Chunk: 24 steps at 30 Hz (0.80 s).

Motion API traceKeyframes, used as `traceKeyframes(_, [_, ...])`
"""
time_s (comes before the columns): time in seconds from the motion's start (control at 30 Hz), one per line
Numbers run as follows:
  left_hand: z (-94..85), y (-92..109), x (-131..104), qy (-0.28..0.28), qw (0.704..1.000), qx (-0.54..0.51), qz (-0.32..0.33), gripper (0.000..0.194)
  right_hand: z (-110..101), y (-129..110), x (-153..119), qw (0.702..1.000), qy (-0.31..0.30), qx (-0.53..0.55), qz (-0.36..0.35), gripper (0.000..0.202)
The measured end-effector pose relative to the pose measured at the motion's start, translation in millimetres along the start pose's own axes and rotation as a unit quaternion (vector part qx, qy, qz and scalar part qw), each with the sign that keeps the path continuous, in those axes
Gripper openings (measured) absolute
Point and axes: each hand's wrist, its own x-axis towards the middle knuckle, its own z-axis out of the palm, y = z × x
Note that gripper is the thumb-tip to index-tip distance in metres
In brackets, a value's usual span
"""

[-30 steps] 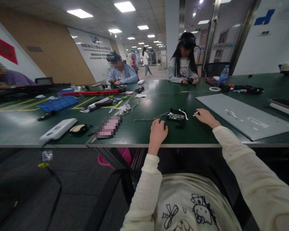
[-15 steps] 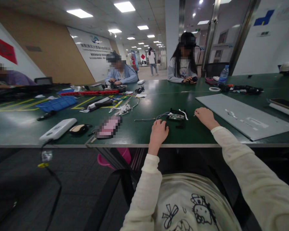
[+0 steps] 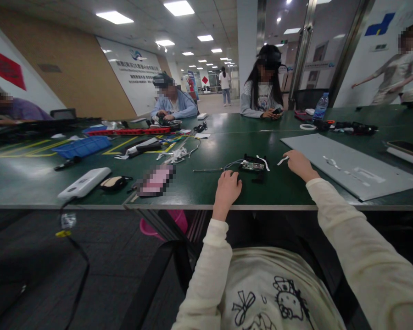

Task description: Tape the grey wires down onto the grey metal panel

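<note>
Green tabletop (image 3: 227,142) runs across the middle of the frame, under office lights, with the work close to its near edge. What I notice first is a small shift: the right hand (image 3: 302,166) has drawn a little farther to the right than a moment ago, and more of the narrow white strip (image 3: 282,160) now shows beyond its fingertips. To my eye, that makes the strip a separate piece, clear of the circuit board (image 3: 253,166).

That right hand has the strip pinched at one end, the other fingers curled in. The left hand (image 3: 227,190) has stayed put, palm down just right of centre, its fingers loosely bent and apart, with nothing visible in its grasp. Its fingertips lie close to the thin grey cable (image 3: 209,171); whether they touch it, I can't tell.

The board lies between the hands, cable running off to its left, a second white strip (image 3: 263,162) curving at its right end. Farther right is a grey panel (image 3: 347,158); on the left, a pink object (image 3: 156,181) and a white box (image 3: 84,183). Another person (image 3: 399,68) has appeared at the upper right, walking past.
</note>
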Motion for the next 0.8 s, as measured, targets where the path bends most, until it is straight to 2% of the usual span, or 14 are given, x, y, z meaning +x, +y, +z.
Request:
traceKeyframes(0.17, [2.1,-1.7,0.3,0.005,1.0,0.001,0.004,0.028,10.4,15.6,7.4,0.997,-0.045,0.014,-0.055,0.036])
traceKeyframes(0.33, [1.5,-1.4,0.8,0.002,1.0,0.001,0.009,0.028,3.5,5.7,8.5,0.996,-0.037,-0.019,-0.084,0.029])
traceKeyframes(0.5, [-1.9,1.9,0.4,-0.009,1.0,0.004,0.0,0.027,-2.8,3.1,8.1,0.996,-0.027,-0.025,-0.077,0.024])
traceKeyframes(0.63, [-1.8,1.4,0.7,-0.007,1.0,0.001,0.001,0.027,-3.2,6.1,6.4,0.997,-0.025,0.0,-0.071,0.025])
traceKeyframes(0.8, [1.3,-0.8,1.9,-0.003,1.0,-0.003,0.012,0.028,-6.0,1.9,3.1,0.994,-0.032,0.028,-0.102,0.035])
